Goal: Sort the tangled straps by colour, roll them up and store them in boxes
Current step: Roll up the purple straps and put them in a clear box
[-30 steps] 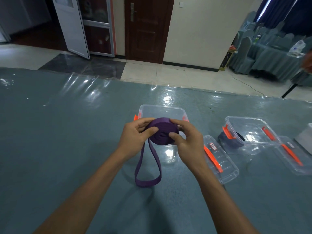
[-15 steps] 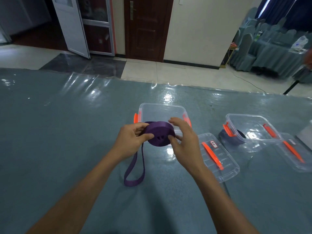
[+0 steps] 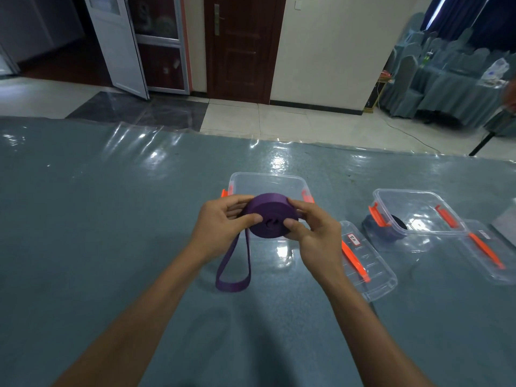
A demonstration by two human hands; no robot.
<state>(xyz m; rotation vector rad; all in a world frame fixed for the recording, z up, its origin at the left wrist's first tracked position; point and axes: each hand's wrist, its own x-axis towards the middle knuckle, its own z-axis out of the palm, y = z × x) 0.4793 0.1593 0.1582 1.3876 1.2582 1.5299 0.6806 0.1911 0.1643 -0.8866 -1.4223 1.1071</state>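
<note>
Near wall of the clear box point(image 3: 268, 183) at 12 o'clock: hidden behind the purple strap roll point(image 3: 270, 217) and both hands. Dark roll point(image 3: 396, 222) in the box at 3 o'clock: partly masked by the orange latch point(image 3: 377, 216); colour indeterminate. Lid label point(image 3: 354, 239): print too small to read. White item point(image 3: 506, 219) at 3 o'clock: cut off by the frame edge.

Both bare forearms reach forward and angle in toward each other, hands meeting around the purple strap roll point(image 3: 270, 215). Left hand point(image 3: 220, 229) sits on the roll's left side, thumb pressed to its near face, fingers curled behind. Right hand point(image 3: 317, 235) grips the roll's right side, thumb on the near face, index finger over the top edge.
</note>
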